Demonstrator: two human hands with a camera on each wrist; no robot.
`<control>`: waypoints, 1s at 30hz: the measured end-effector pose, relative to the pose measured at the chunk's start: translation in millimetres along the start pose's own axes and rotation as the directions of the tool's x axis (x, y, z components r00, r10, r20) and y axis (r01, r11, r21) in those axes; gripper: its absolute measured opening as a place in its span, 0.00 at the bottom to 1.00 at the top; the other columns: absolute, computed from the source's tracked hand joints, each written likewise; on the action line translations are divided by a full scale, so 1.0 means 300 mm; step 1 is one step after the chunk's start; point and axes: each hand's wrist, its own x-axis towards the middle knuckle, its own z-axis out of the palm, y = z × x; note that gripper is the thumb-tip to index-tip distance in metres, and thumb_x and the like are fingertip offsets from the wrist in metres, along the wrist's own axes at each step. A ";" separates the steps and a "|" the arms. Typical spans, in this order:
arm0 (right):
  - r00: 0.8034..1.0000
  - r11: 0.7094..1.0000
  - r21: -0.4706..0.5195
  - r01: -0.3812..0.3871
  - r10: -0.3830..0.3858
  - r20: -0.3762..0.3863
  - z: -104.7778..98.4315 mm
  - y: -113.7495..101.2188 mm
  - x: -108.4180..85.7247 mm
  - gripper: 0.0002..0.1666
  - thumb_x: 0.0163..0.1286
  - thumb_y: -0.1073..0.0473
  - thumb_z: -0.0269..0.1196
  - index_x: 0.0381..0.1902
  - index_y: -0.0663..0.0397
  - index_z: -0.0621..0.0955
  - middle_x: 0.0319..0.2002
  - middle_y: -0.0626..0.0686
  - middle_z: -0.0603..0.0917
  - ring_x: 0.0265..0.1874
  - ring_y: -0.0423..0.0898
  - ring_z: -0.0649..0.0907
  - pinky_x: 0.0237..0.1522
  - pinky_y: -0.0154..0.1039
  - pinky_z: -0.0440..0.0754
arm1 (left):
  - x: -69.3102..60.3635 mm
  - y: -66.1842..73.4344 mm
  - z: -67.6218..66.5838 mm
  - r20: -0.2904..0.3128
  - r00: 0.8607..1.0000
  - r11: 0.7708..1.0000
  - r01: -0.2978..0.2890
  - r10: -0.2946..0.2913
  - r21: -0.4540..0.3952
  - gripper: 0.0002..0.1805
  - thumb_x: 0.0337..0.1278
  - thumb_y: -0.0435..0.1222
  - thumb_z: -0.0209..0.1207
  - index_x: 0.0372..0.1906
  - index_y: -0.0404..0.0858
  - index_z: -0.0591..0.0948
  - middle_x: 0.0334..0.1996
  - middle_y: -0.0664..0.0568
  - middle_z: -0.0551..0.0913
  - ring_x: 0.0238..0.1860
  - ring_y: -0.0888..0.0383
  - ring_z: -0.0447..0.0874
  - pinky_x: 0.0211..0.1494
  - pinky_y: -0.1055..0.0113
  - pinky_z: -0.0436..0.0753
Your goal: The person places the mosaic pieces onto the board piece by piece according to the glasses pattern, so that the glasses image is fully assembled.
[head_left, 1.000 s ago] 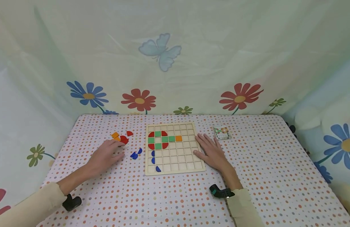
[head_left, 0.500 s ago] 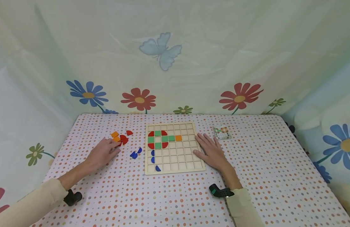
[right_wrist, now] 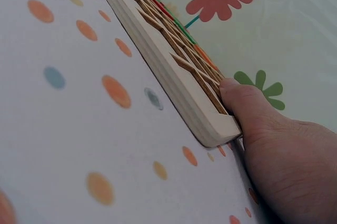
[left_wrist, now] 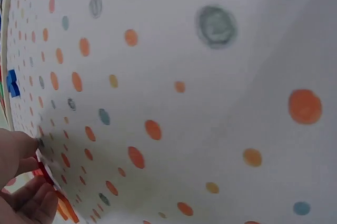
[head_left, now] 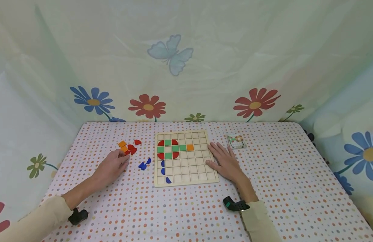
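At the left of the head view my left hand (head_left: 111, 167) pinches a red quarter-circle tile (head_left: 127, 153) at the edge of a small pile. Its thumb and fingers close on the red tile (left_wrist: 44, 172) in the left wrist view too, partly hiding it. Touching or near it are orange square tiles (head_left: 123, 148) and other red tiles (head_left: 133, 150). My right hand (head_left: 225, 162) rests with straight fingers on the right edge of the wooden grid board (head_left: 186, 169); its thumb lies on the rim. Green squares (head_left: 175, 148), red quarter-circles, blue pieces (head_left: 163, 171) and one orange square (head_left: 190, 147) sit on the board.
Several loose blue tiles (head_left: 143, 165) lie between the left hand and the board. A small pattern card (head_left: 236, 142) lies beyond the right hand. The dotted tablecloth (head_left: 186, 211) meets a flowered curtain (head_left: 204, 84) at the back.
My left hand has drawn back slightly to the left, and its thumb has come in toward the fingers onto a red tile. The right hand and board have stayed put.
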 end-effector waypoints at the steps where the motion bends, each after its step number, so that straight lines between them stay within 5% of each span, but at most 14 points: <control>1: 1.000 1.000 0.002 0.001 -0.001 -0.002 0.000 0.000 -0.001 0.42 0.70 0.40 0.56 0.75 0.49 0.59 0.77 0.55 0.57 0.76 0.58 0.54 0.74 0.65 0.39 | -0.002 0.005 0.000 0.002 1.000 1.000 0.002 -0.002 0.000 0.17 0.60 0.36 0.63 0.52 0.33 0.84 0.44 0.43 0.79 0.42 0.50 0.73 0.43 0.60 0.79; 11: 1.000 1.000 0.000 0.008 -0.008 -0.009 0.006 -0.001 -0.002 0.42 0.69 0.40 0.57 0.75 0.49 0.60 0.76 0.55 0.58 0.76 0.58 0.55 0.74 0.65 0.39 | 0.015 0.005 -0.028 0.030 0.997 0.995 0.077 -0.075 -0.066 0.13 0.62 0.36 0.61 0.48 0.34 0.86 0.43 0.43 0.81 0.43 0.48 0.76 0.48 0.53 0.79; 21: 1.000 1.000 -0.011 0.013 -0.013 0.002 0.007 -0.003 -0.004 0.42 0.69 0.40 0.56 0.75 0.48 0.59 0.76 0.55 0.57 0.76 0.58 0.54 0.74 0.64 0.39 | 0.018 -0.007 -0.029 0.010 0.998 0.998 0.058 -0.058 0.000 0.14 0.59 0.35 0.63 0.49 0.36 0.85 0.36 0.45 0.80 0.37 0.51 0.73 0.38 0.62 0.76; 30: 1.000 1.000 -0.006 -0.002 0.002 -0.004 0.002 -0.002 -0.003 0.42 0.69 0.40 0.57 0.75 0.48 0.59 0.76 0.54 0.58 0.76 0.58 0.54 0.74 0.64 0.39 | 0.048 0.003 -0.039 0.064 0.998 0.999 0.020 -0.022 0.033 0.13 0.57 0.34 0.65 0.47 0.36 0.86 0.30 0.48 0.82 0.31 0.55 0.71 0.33 0.67 0.74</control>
